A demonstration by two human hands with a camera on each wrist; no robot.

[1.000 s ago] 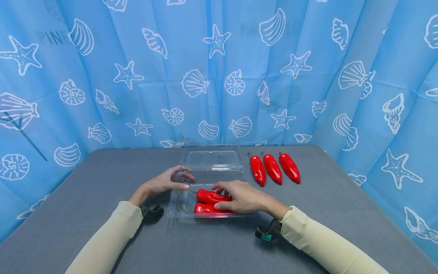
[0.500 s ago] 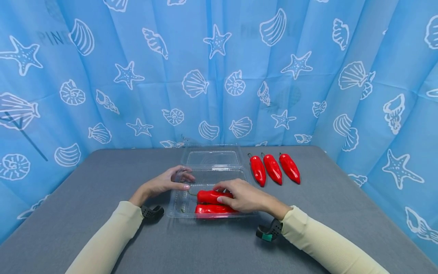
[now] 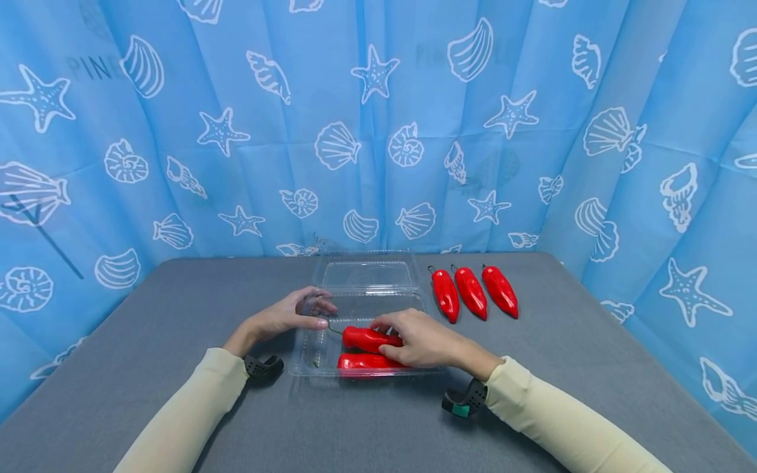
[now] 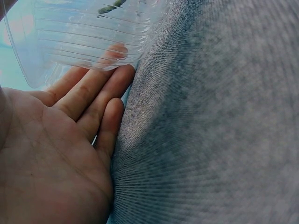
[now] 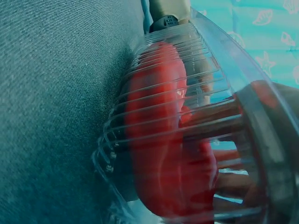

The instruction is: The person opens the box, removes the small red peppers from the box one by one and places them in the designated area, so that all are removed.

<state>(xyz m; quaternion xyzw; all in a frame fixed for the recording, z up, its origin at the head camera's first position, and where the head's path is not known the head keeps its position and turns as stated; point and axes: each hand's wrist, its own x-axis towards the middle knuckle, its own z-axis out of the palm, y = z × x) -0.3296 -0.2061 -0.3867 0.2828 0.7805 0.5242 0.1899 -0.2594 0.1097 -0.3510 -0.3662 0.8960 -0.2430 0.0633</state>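
A clear plastic clamshell box (image 3: pixel 310 351) stands with its lid folded back. Inside it lie two long red peppers, a front one (image 3: pixel 362 362) along the near wall and a rear one (image 3: pixel 361 339) behind it, its stem toward the left. My right hand (image 3: pixel 424 340) reaches in over the right side and grips the rear pepper between thumb and fingers; its right end is hidden by the hand. My left hand (image 3: pixel 288 315) is at the box's left side, fingers extended and resting against the outer wall in the left wrist view, thumb near the rim.
Beyond the box's right side, three more red peppers (image 3: pixel 471 292) lie in a row on the grey tabletop (image 3: pixel 378 427). The lid (image 3: pixel 367 272) lies back toward the blue shell-patterned curtain (image 3: pixel 378 164) behind the table.
The right hand has shifted the rear pepper slightly to the right inside the box. The front pepper's stem was plainer to see earlier. The left hand has stayed in place.
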